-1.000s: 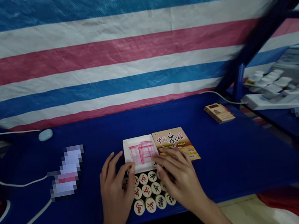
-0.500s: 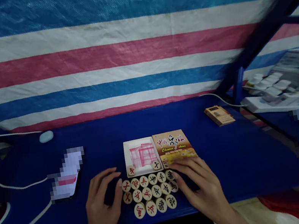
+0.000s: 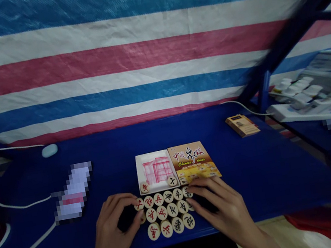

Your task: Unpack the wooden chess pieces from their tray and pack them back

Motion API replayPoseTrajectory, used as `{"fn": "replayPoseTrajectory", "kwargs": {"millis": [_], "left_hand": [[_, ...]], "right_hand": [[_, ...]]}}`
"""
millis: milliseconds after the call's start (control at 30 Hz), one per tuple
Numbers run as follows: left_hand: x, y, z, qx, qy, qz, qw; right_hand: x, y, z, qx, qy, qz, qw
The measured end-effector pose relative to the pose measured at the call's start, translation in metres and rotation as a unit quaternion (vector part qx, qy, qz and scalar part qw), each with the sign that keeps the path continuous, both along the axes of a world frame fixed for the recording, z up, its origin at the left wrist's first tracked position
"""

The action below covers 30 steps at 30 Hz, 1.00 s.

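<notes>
White and shallow, the tray [image 3: 153, 156] is lying on the blue table [image 3: 258, 176], and I am taking it as my landmark. Just in front of it, the round game pieces [image 3: 162, 213] are standing in three rows, red-marked ones towards the left and black-marked ones towards the right. Inside its near corners, a red-marked piece [image 3: 144, 187] and a black-marked piece [image 3: 172, 181] are resting. I am holding my left hand [image 3: 114, 225] at the left end of the two rows closest to the tray, thumb and fingers curving apart, tips at the end pieces. My right hand [image 3: 226, 205] is bracketing the right end likewise, thumb and fingers apart, partly covering pieces; I cannot tell how firmly either is pressing. Right beside the tray, the printed box [image 3: 194, 162] is lying flat; a small tan box [image 3: 242, 125] is sitting well to its right, and a pixelated phone [image 3: 75, 191] is lying to its left.
</notes>
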State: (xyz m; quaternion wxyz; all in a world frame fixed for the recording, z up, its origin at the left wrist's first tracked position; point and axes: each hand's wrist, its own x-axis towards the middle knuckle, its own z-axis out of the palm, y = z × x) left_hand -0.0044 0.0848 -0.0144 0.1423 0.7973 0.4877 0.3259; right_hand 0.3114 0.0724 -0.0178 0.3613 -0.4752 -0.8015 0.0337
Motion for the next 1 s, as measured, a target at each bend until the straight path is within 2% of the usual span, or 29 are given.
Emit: {"fn": "replayPoseTrajectory", "kwargs": {"millis": [167,300,433,533,667,800,1000], "left_hand": [[-0.003,-0.001,0.000,0.003,-0.021,0.000,1.000],[0.000,-0.004,0.005,0.028,-0.083,0.033,0.996],[0.019,0.002,0.015,0.053,-0.137,0.040,0.988],[0.040,0.010,0.020,0.076,-0.167,0.008,0.983],[0.056,0.014,0.015,0.090,-0.173,-0.011,0.981],[0.054,0.012,0.008,0.108,-0.155,-0.014,0.982],[0.051,0.012,0.011,0.104,-0.162,-0.025,0.981]], "right_hand": [[0.002,-0.001,-0.002,-0.005,-0.012,-0.002,1.000],[-0.002,-0.002,0.005,0.000,0.045,-0.008,0.999],[-0.020,0.005,0.019,0.005,0.116,-0.002,0.993],[-0.039,0.014,0.023,0.012,0.155,0.019,0.988],[-0.055,0.019,0.018,0.019,0.171,0.043,0.984],[-0.055,0.016,0.014,0.007,0.174,0.066,0.983],[-0.054,0.015,0.015,-0.004,0.189,0.084,0.978]]}}
